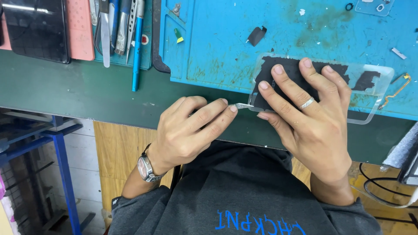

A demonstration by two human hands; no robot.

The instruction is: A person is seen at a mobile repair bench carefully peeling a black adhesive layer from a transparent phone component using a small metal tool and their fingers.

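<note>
Nearest the camera, the left hand (187, 130), with a wristwatch (146, 169) on its wrist, has its grip pressed together around a thin metal blade (243, 105) whose tip points at the near left corner of a clear phone case (379, 89). Just beside it, the right hand (311, 117), wearing a ring (306, 103), lies flat on that case, its fingers spread and pressing down rather than closed on anything; they hide much of the case's middle. The case, with black film patches (365, 80) inside, rests on the near edge of a blue work mat (226, 39), overhanging onto the dark green desk (69, 91). To the right of the case a thin gold flex strip (398, 91) lies on the mat. Farther off, a small black scrap (257, 35) and a green-tipped bit (178, 36) sit on the mat. At the far left stand a row of hand tools, among them a blue pen-shaped tool (137, 43) and tweezers (106, 35), and beside them a dark phone (37, 28) on a pink pad (80, 28).
</note>
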